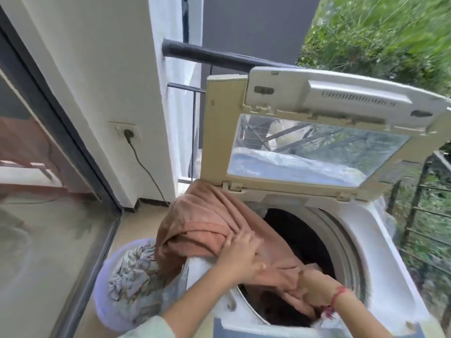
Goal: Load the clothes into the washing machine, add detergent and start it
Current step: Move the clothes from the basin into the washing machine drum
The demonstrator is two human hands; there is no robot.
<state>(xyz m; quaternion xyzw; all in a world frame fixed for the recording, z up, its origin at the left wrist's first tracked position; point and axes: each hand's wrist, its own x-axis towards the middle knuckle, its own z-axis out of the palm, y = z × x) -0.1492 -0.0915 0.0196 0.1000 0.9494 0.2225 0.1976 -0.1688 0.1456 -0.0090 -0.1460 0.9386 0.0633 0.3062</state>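
Observation:
A white top-loading washing machine stands at the lower right with its lid raised upright. A large pinkish-brown cloth drapes over the machine's left rim and runs down into the dark drum. My left hand grips a fold of this cloth at the drum's left edge. Inside the drum opening, my right hand is closed on the lower end of the same cloth; a red thread is on its wrist. Dark laundry lies deeper in the drum.
A pale purple basket with patterned clothes stands on the floor left of the machine. A wall socket with a plugged cable is on the white pillar. A glass sliding door is on the left, and a dark railing with greenery lies behind.

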